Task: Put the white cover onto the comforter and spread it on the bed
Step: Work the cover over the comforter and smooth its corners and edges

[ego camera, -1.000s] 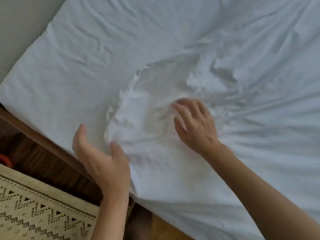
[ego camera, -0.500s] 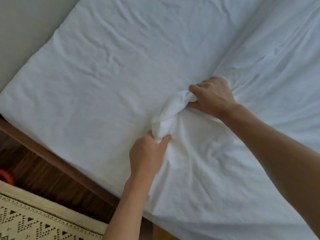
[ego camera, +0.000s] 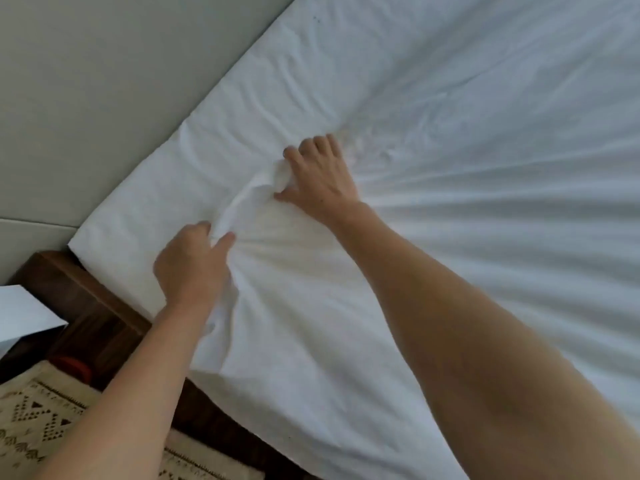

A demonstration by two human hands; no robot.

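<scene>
The white cover [ego camera: 467,140] lies over the bed and fills most of the view, with creases fanning out from my hands. A bunched ridge of its cloth [ego camera: 247,202] runs between my two hands. My left hand [ego camera: 192,268] pinches the near end of that ridge between thumb and fingers. My right hand [ego camera: 320,174] grips the far end, fingers curled into the fabric. The comforter itself is hidden under the white cloth. The corner of the bedding [ego camera: 79,242] sits at the left, by the wall.
A pale wall [ego camera: 104,98] runs along the bed's far left side. The dark wooden bed frame [ego camera: 104,313] shows below the corner. A patterned cream rug [ego camera: 41,417] covers the floor at the bottom left, beside a white object [ego camera: 24,317] and something red [ego camera: 74,363].
Both hands, holding the bunched ridge, have moved with the cloth toward the wall-side corner of the bed. The view has shifted, so the wall and bed corner now show.
</scene>
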